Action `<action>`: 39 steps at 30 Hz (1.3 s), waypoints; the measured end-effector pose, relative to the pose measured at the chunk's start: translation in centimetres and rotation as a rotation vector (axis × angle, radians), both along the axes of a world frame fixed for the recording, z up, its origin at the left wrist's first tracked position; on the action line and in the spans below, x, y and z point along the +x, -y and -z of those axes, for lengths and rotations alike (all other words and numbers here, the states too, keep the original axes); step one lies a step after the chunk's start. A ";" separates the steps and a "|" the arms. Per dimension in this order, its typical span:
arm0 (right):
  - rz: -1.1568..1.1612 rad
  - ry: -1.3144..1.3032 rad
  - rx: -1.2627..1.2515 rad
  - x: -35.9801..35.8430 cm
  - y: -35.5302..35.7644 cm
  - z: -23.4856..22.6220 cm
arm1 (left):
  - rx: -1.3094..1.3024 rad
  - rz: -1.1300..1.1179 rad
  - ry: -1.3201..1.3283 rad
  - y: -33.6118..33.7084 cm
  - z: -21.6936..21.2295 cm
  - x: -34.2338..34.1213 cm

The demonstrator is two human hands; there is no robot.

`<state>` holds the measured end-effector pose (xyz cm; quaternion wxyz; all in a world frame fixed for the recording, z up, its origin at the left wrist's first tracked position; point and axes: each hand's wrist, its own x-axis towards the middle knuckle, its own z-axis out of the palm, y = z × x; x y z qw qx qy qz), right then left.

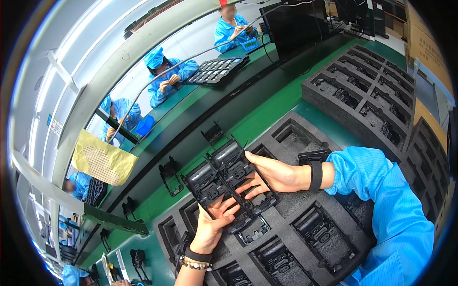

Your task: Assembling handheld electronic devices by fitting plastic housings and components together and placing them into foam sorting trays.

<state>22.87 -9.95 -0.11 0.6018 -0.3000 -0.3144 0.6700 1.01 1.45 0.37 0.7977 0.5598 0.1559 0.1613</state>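
Two black plastic housings are held up side by side over a dark grey foam tray. The left housing [205,183] rests in my left hand [212,226], whose thumb and fingers are around its lower end. My right hand [276,174] grips the right housing [234,162], with the thumb at its upper right edge and fingers behind its open frame. Each housing has a rounded dark upper part and an open rectangular lower frame. Beneath them, the foam tray [292,240] has rectangular pockets, several containing similar black housings [318,231].
At the right stand a second foam tray [329,109] with filled pockets and more dark foam [429,157]. Loose black parts [169,174] lie along the green bench [152,195]. A yellow sheet [105,157] hangs at left. Co-workers in blue [167,78] sit across the line.
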 end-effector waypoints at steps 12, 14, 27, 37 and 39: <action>-0.011 0.001 0.003 0.1 -0.2 0.3 | 0.018 0.002 0.003 -0.1 0.1 0.0; -0.013 -0.002 0.005 0.1 -0.2 0.3 | 0.018 0.001 0.002 0.0 -0.1 0.1; -0.009 0.009 0.004 0.1 -0.1 0.2 | 0.017 -0.009 0.015 0.2 -0.1 0.1; -0.001 0.006 -0.004 0.0 0.0 0.0 | 0.014 -0.012 0.013 0.2 -0.2 0.1; -0.002 0.009 -0.008 0.0 0.0 0.0 | 0.007 -0.012 0.010 0.2 -0.2 0.1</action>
